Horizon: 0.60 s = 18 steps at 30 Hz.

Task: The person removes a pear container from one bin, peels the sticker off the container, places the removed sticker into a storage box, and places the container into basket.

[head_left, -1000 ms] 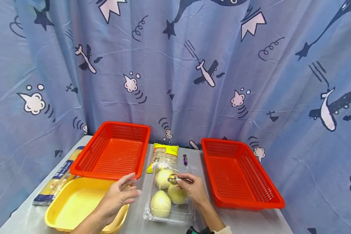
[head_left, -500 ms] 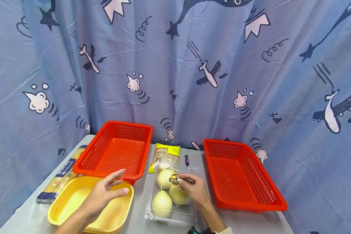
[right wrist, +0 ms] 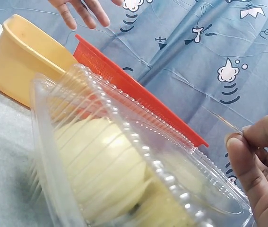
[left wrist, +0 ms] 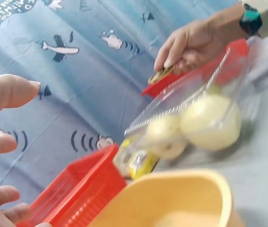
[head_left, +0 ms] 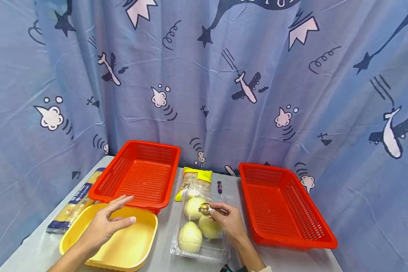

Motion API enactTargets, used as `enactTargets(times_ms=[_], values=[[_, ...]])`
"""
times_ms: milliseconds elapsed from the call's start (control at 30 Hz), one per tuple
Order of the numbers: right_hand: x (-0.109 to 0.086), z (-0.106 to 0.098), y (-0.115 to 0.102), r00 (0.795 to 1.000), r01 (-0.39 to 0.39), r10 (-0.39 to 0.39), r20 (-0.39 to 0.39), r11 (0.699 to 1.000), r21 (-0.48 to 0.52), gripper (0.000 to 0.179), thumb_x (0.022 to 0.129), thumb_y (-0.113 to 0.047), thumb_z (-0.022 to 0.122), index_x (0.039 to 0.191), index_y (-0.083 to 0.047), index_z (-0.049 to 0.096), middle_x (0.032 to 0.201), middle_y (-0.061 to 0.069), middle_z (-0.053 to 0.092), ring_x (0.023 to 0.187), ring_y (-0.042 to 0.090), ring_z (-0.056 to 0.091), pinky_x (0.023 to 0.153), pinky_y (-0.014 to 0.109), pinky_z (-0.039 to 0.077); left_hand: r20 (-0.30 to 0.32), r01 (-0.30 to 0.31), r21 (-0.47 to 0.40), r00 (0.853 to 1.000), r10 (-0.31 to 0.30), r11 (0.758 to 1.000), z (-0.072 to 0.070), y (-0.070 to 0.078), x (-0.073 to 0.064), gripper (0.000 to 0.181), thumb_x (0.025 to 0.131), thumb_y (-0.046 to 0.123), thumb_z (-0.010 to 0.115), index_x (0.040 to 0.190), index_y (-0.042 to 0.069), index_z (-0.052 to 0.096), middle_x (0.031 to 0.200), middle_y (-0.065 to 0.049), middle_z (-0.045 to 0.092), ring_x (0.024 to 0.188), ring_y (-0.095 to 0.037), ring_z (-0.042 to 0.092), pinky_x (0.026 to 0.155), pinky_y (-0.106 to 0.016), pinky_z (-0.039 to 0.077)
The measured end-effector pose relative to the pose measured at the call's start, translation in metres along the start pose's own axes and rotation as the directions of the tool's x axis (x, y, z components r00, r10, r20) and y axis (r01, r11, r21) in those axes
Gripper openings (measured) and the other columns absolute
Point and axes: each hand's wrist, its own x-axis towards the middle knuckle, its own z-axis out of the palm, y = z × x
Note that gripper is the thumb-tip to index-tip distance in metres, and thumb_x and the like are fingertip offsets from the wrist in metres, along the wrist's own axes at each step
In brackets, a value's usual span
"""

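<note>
Three smooth, rounded pears (head_left: pixel 190 238) are already enclosed in a ribbed, clear plastic box (head_left: pixel 213 251) at six o'clock. At eight, nothing is held by the left hand (head_left: pixel 100 227), loosely spread above a yellow tub (head_left: pixel 130 245). Over the box, a thin printed label (head_left: pixel 204 209) is pinched in the fingers (right wrist: pixel 242 158) of the right hand (head_left: pixel 232 223), seemingly detached; its release is judged left to do

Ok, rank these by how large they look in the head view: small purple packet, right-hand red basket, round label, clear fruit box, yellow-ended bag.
1. Right-hand red basket
2. Clear fruit box
3. Yellow-ended bag, partly overlapped by the box
4. Round label
5. Small purple packet
</note>
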Motion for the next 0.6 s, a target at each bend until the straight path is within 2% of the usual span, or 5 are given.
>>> enactTargets(times_ms=[100,233,367,500,600], values=[[-0.001,0.0,0.0,1.0,-0.006,0.006,0.005,1.0,-0.001,0.021,0.081,0.017,0.064,0.101,0.02,0.063,0.096,0.028,0.065,0.07,0.018,0.065,0.066,0.032,0.056,-0.026,-0.041,0.1,0.999,0.044,0.994,-0.007,-0.006,-0.003,0.057,0.087,0.023,0.074,0.138,0.008,0.054,0.15,-0.018,0.033,0.135,-0.037,0.028,0.095,-0.04,0.045],[-0.002,0.0,0.0,1.0,-0.005,0.005,0.008,1.0,-0.005,0.02,0.081,0.016,0.064,0.101,0.02,0.063,0.095,0.028,0.065,0.071,0.018,0.065,0.066,0.033,0.057,-0.054,-0.067,0.202,0.995,0.079,0.977,-0.015,-0.012,-0.008,0.056,0.086,0.027,0.074,0.136,0.01,0.057,0.15,-0.017,0.032,0.135,-0.037,0.028,0.095,-0.047,0.042],[-0.002,0.0,0.0,1.0,0.005,-0.005,0.006,1.0,0.003,0.02,0.081,0.017,0.064,0.101,0.02,0.063,0.096,0.028,0.065,0.071,0.018,0.065,0.065,0.031,0.056,-0.071,-0.082,0.249,0.992,0.103,0.965,-0.023,-0.016,-0.01,0.058,0.085,0.027,0.076,0.135,0.007,0.057,0.149,-0.023,0.031,0.133,-0.044,0.026,0.095,-0.059,0.037],[-0.002,0.0,0.0,1.0,0.01,-0.01,0.006,1.0,0.016,0.02,0.081,0.017,0.063,0.101,0.021,0.062,0.096,0.029,0.064,0.07,0.017,0.065,0.065,0.033,0.057,-0.079,-0.06,0.287,0.993,0.086,0.956,-0.032,-0.022,-0.013,0.061,0.083,0.028,0.077,0.135,0.006,0.056,0.15,-0.026,0.026,0.132,-0.051,0.023,0.093,-0.07,0.029],[-0.001,0.0,0.001,1.0,0.009,-0.009,0.007,1.0,0.024,0.02,0.081,0.017,0.063,0.101,0.021,0.062,0.095,0.028,0.064,0.07,0.018,0.064,0.064,0.031,0.056,-0.093,-0.036,0.346,0.993,0.072,0.937,-0.039,-0.027,-0.015,0.063,0.082,0.031,0.078,0.136,0.007,0.056,0.152,-0.023,0.023,0.132,-0.054,0.019,0.088,-0.077,0.024]])
